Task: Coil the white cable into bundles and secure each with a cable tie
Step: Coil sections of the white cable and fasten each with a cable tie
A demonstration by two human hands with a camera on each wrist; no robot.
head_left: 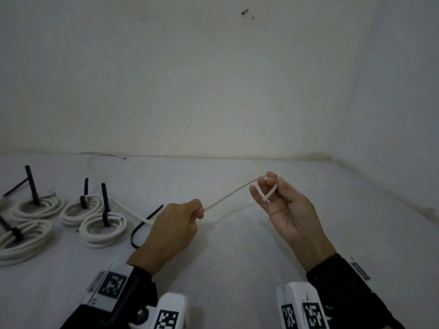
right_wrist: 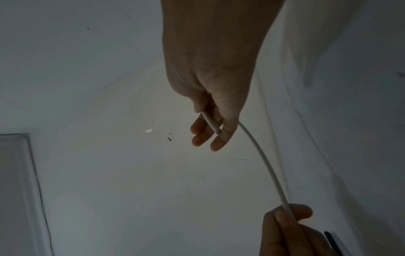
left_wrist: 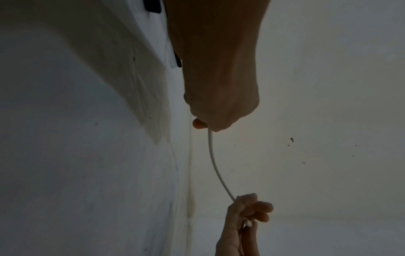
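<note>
A thin white cable [head_left: 230,195] stretches in the air between my two hands above the white surface. My left hand [head_left: 177,230] grips it in a fist, the cable leaving at the thumb [left_wrist: 199,123]. My right hand [head_left: 276,200], palm toward me, pinches the cable's end, which bends round a finger and lies across the fingers [right_wrist: 202,131]. The cable [left_wrist: 215,167] sags slightly between the hands, as the right wrist view also shows the cable [right_wrist: 263,159]. Behind my left hand the cable runs on toward the left over the surface. A loose black cable tie [head_left: 145,225] lies by my left wrist.
Several coiled white bundles [head_left: 103,227] with black ties standing up from them lie at the left of the surface. Another loose white cable piece [head_left: 102,155] lies along the far wall. The wall [head_left: 213,79] closes the back and the right side.
</note>
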